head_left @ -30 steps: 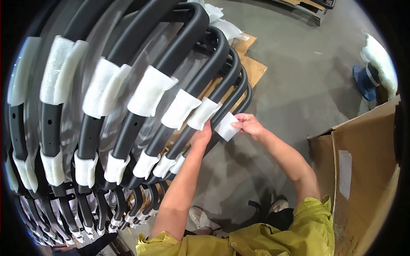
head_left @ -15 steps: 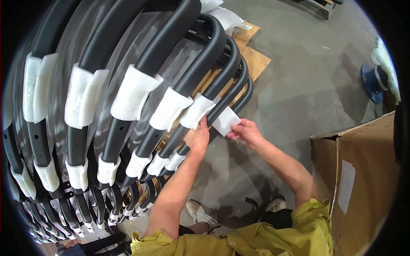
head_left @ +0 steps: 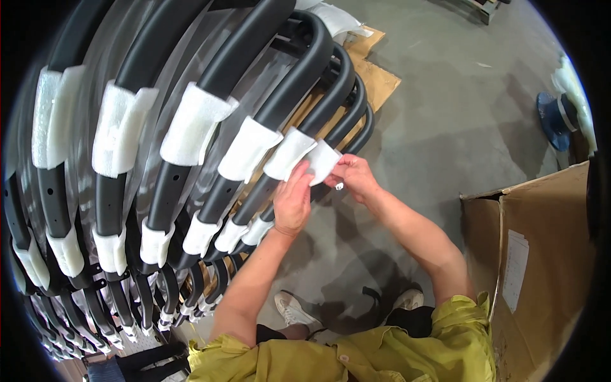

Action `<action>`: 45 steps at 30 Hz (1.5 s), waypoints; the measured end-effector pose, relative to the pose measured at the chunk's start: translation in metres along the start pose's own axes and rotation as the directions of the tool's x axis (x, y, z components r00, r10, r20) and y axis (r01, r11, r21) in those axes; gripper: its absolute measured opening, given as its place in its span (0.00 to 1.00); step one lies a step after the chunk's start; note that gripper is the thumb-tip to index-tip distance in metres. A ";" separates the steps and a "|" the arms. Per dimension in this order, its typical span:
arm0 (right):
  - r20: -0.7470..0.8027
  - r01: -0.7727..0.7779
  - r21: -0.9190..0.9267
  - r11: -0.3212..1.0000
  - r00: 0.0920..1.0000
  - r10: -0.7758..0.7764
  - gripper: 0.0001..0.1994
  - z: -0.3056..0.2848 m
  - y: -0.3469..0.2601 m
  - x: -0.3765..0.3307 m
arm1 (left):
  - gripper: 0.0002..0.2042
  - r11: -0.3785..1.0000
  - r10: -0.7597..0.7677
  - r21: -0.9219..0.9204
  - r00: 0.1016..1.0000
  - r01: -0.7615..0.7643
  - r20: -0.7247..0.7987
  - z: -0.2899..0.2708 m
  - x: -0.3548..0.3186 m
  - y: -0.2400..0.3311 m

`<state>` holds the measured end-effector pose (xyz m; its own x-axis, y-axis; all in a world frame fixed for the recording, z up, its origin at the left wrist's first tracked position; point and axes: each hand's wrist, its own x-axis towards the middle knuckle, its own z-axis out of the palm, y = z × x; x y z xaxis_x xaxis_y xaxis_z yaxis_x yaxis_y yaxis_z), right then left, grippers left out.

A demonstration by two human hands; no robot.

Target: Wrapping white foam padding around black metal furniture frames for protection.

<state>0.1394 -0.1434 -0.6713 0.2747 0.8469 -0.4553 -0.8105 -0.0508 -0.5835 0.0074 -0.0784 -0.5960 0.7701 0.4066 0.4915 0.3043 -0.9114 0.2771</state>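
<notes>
You're standing on a bare grey concrete floor [head_left: 445, 127]. A stack of curved black metal tubes [head_left: 299, 83] leans at your left; flattened brown cardboard [head_left: 375, 79] lies under the stack, and an open brown cardboard box [head_left: 541, 254] sits well right of it. The tubes are smooth and matte, each banded with soft white foam wraps [head_left: 191, 124]. Your left hand [head_left: 293, 200] presses flat on the outermost tube. Your right hand [head_left: 356, 178] pinches a white foam pad [head_left: 323, 162] at that tube, fingers closed on it.
</notes>
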 end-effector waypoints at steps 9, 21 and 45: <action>0.133 0.010 -0.144 0.990 0.991 0.009 0.03 -0.008 -0.011 -0.005 | 0.09 0.988 0.148 0.034 0.982 -0.153 0.119 0.003 0.009 -0.003; 0.096 0.100 -0.339 0.935 0.993 -0.071 0.12 -0.005 -0.018 -0.026 | 0.16 0.962 -0.053 0.268 0.999 0.048 0.011 0.028 0.016 0.005; 0.038 0.116 -0.246 0.962 0.993 -0.110 0.16 0.020 -0.073 -0.037 | 0.15 0.945 -0.321 0.065 0.947 0.320 0.015 0.024 0.015 0.002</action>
<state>0.1781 -0.1607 -0.5984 0.3421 0.8670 -0.3622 -0.6205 -0.0810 -0.7800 0.0328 -0.0760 -0.6078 0.6396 0.6770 0.3641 0.5704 -0.7355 0.3656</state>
